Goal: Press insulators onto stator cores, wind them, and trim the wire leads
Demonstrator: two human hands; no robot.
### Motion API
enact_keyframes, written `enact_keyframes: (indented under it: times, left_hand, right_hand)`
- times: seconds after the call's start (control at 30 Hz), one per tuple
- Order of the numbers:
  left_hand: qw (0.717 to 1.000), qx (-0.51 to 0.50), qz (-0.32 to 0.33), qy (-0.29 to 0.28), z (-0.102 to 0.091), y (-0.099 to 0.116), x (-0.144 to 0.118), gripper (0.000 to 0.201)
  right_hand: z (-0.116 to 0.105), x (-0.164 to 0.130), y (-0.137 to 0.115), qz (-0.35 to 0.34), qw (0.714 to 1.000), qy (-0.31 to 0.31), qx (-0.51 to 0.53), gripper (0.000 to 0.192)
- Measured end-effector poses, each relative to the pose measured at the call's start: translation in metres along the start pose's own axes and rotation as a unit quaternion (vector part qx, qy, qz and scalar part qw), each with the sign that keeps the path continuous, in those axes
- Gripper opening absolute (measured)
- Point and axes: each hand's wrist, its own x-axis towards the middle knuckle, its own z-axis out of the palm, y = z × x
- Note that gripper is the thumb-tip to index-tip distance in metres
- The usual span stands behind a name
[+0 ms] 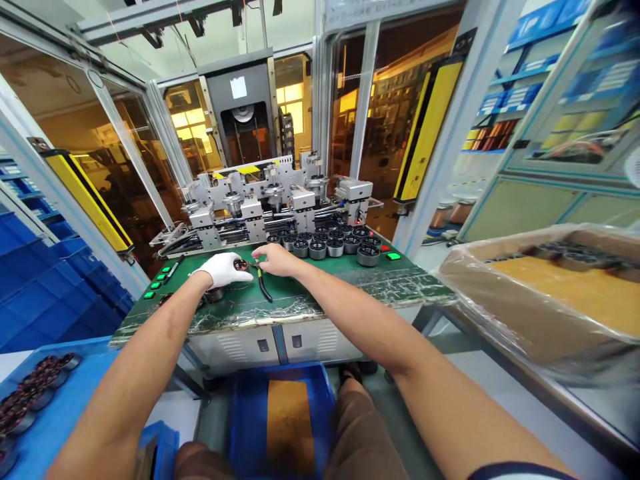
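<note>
Gloved left hand (223, 268) grips a wound coil (241, 265); bare right hand (277, 260) pinches its wire beside the pliers (262, 281)—keep the coil steady.

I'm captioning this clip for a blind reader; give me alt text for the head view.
A gloved left hand holds a small wound coil part on a green workbench while the bare right hand touches pliers beside it. Rows of similar round parts sit before a grey machine.
</note>
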Motion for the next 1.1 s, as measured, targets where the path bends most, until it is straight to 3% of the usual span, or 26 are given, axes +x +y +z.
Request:
enact_keyframes:
  times: [0.1,0.4,0.6,0.8,0.9,1.1]
  left_hand:
    - [1.000,0.000,0.007,-0.004,0.000,-0.001,-0.001,0.061]
    - [1.000,-0.008,-0.006,0.009,0.005,-0.013,-0.010,0.061]
    - [0.999,-0.002,-0.043,0.024,0.011,-0.013,-0.008,0.054]
    - [0.999,-0.003,-0.032,0.020,0.011,-0.013,-0.009,0.042]
    - [0.998,-0.006,-0.041,0.052,0.007,-0.009,-0.014,0.039]
    - [0.981,-0.027,-0.042,0.185,-0.022,0.007,-0.047,0.050]
  right_hand:
    - [0.002,-0.003,-0.004,-0.023,0.999,-0.015,-0.027,0.030]
    - [0.030,0.006,-0.015,-0.077,0.982,-0.018,-0.174,0.017]
    - [0.025,0.006,-0.022,-0.139,0.958,-0.006,-0.252,0.013]
    - [0.029,0.000,-0.023,-0.153,0.952,0.008,-0.266,0.013]
    - [0.032,0.001,-0.021,-0.154,0.951,0.035,-0.265,0.014]
    - [0.022,-0.003,-0.033,-0.199,0.934,0.122,-0.270,0.014]
